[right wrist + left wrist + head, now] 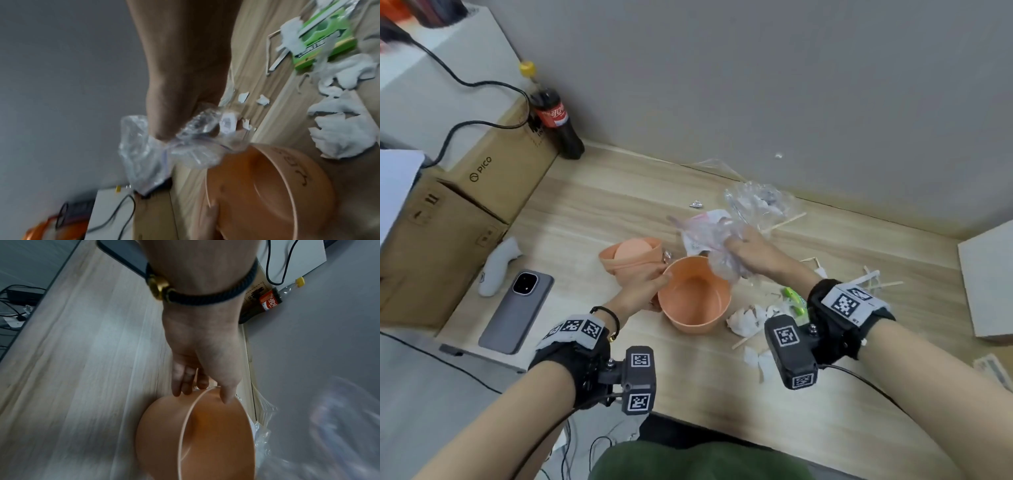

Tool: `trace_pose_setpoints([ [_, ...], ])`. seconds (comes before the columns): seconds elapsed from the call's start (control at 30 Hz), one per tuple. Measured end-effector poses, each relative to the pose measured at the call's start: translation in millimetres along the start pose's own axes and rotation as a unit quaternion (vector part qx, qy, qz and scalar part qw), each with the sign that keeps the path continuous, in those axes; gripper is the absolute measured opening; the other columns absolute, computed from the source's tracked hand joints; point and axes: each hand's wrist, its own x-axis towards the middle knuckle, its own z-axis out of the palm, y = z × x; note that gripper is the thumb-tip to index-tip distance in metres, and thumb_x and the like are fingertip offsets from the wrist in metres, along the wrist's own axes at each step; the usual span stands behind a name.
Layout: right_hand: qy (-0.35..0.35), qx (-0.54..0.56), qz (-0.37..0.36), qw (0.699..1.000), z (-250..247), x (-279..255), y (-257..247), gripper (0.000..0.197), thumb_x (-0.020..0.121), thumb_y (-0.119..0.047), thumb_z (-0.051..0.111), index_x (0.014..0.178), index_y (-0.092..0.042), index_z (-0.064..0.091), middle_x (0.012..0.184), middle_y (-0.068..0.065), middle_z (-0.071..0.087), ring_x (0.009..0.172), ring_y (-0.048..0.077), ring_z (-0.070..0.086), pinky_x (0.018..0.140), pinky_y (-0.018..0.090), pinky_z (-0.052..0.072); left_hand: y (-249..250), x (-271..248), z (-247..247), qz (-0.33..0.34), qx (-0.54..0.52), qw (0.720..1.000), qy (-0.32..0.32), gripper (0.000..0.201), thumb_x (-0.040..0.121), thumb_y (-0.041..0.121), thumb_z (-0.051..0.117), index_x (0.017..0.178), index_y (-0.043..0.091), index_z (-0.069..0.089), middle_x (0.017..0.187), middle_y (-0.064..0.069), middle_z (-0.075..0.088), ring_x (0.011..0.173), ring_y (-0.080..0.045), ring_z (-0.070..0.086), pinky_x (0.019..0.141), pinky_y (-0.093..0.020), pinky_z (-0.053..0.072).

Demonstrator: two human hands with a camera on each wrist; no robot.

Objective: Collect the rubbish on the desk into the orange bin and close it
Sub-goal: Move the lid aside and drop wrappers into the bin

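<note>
The orange bin (695,301) (197,438) (257,186) stands open on the desk. My left hand (650,287) (205,386) pinches its left rim, thumb inside and fingers outside. My right hand (743,253) (185,113) grips a bunch of crumpled clear plastic bags (722,246) (164,146) just above the bin's far rim. The bin's orange lid (633,258) lies behind the bin to the left. Crumpled white tissues (746,318) (345,133), a green wrapper (794,301) (327,39) and wooden sticks (876,281) lie right of the bin.
A phone (517,311) and a white controller (498,267) lie at the left. Cardboard boxes (448,222) and a cola bottle (554,116) (273,298) stand at the back left. A white box (986,284) sits at the right edge; a foil scrap (697,204) is behind.
</note>
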Motion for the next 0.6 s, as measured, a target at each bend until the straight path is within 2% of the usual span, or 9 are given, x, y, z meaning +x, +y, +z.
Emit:
trace_pose_setpoints([
  [0.07, -0.102, -0.103, -0.006, 0.989, 16.0, 7.1, 3.0, 0.017, 0.087, -0.046, 0.045, 0.077, -0.036, 0.054, 0.082, -0.003, 0.065, 0.076, 0.01, 0.064, 0.07, 0.029, 0.053, -2.3, -0.7, 0.3, -0.004, 0.001, 1.0, -0.005, 0.02, 0.098, 0.033, 0.052, 0.109, 0.021, 0.064, 0.086, -0.007, 0.06, 0.072, -0.019, 0.056, 0.084, -0.044, 0.058],
  [0.1, -0.146, -0.161, -0.002, 0.976, 24.1, 11.7, 5.4, 0.011, 0.087, -0.036, 0.048, 0.083, -0.033, 0.058, 0.09, 0.003, 0.068, 0.081, 0.017, 0.065, 0.075, 0.036, 0.054, -3.9, -1.1, 0.2, -0.007, 0.001, 1.0, -0.011, 0.016, 0.097, 0.03, 0.053, 0.099, 0.018, 0.064, 0.08, -0.008, 0.058, 0.07, -0.019, 0.055, 0.084, -0.044, 0.058],
  [0.17, -0.219, -0.254, -0.005, 0.942, 44.0, 21.4, 9.3, 0.022, 0.084, -0.008, 0.054, 0.103, -0.014, 0.063, 0.102, 0.011, 0.067, 0.088, 0.022, 0.062, 0.075, 0.034, 0.05, -7.7, -4.0, -0.1, -0.015, -0.01, 1.0, -0.018, 0.01, 0.096, 0.018, 0.052, 0.093, 0.014, 0.061, 0.069, -0.004, 0.055, 0.058, -0.013, 0.053, 0.081, -0.041, 0.058],
  [0.23, -0.274, -0.327, -0.001, 0.904, 65.9, 24.0, 10.3, 0.033, 0.085, -0.002, 0.055, 0.117, -0.006, 0.058, 0.116, 0.013, 0.061, 0.106, 0.026, 0.057, 0.084, 0.032, 0.045, -10.2, -7.7, -1.0, -0.014, -0.031, 0.999, -0.022, 0.011, 0.095, 0.016, 0.053, 0.104, 0.015, 0.06, 0.067, 0.0, 0.056, 0.053, -0.01, 0.052, 0.074, -0.034, 0.055],
  [0.33, -0.332, -0.446, 0.067, 0.829, 90.1, 22.3, 26.3, 0.05, 0.097, -0.023, 0.042, 0.143, -0.007, 0.031, 0.147, 0.015, 0.036, 0.134, 0.035, 0.033, 0.108, 0.044, 0.029, -13.8, -7.9, -3.5, -0.005, -0.024, 0.999, -0.04, 0.024, 0.097, 0.023, 0.055, 0.12, 0.023, 0.059, 0.08, 0.001, 0.063, 0.059, -0.012, 0.058, 0.07, -0.027, 0.058],
  [0.4, -0.368, -0.497, 0.094, 0.78, 96.9, 19.4, 31.0, 0.057, 0.101, -0.031, 0.028, 0.15, -0.007, 0.011, 0.155, 0.02, 0.016, 0.141, 0.038, 0.02, 0.112, 0.051, 0.019, -16.0, -5.7, -4.7, -0.002, -0.004, 0.999, -0.05, 0.032, 0.097, 0.023, 0.055, 0.129, 0.021, 0.054, 0.08, 0.003, 0.063, 0.056, -0.008, 0.059, 0.064, -0.023, 0.056],
  [0.43, -0.386, -0.501, 0.095, 0.768, 95.8, 18.7, 26.5, 0.056, 0.101, -0.031, 0.025, 0.149, -0.006, 0.011, 0.155, 0.02, 0.015, 0.142, 0.038, 0.018, 0.113, 0.05, 0.017, -15.7, -4.5, -5.7, 0.002, 0.008, 0.998, -0.055, 0.032, 0.097, 0.021, 0.054, 0.13, 0.018, 0.053, 0.079, 0.003, 0.063, 0.056, -0.008, 0.059, 0.062, -0.021, 0.055],
  [0.53, -0.453, -0.42, 0.116, 0.778, 79.2, 24.3, -1.3, 0.051, 0.101, -0.033, 0.036, 0.146, -0.014, 0.024, 0.153, 0.012, 0.024, 0.141, 0.031, 0.024, 0.109, 0.037, 0.024, -13.0, -0.7, -10.5, 0.01, 0.021, 0.997, -0.069, 0.032, 0.097, 0.017, 0.055, 0.129, 0.013, 0.054, 0.078, -0.008, 0.062, 0.064, -0.019, 0.055, 0.059, -0.021, 0.052],
  [0.6, -0.465, -0.353, 0.149, 0.799, 60.0, 30.7, -18.5, 0.056, 0.098, -0.042, 0.04, 0.148, -0.024, 0.022, 0.154, 0.004, 0.024, 0.14, 0.03, 0.027, 0.113, 0.039, 0.028, -11.7, 2.1, -13.5, 0.014, 0.024, 0.997, -0.075, 0.033, 0.096, 0.017, 0.057, 0.128, 0.013, 0.054, 0.079, -0.013, 0.06, 0.071, -0.024, 0.053, 0.061, -0.023, 0.049],
])
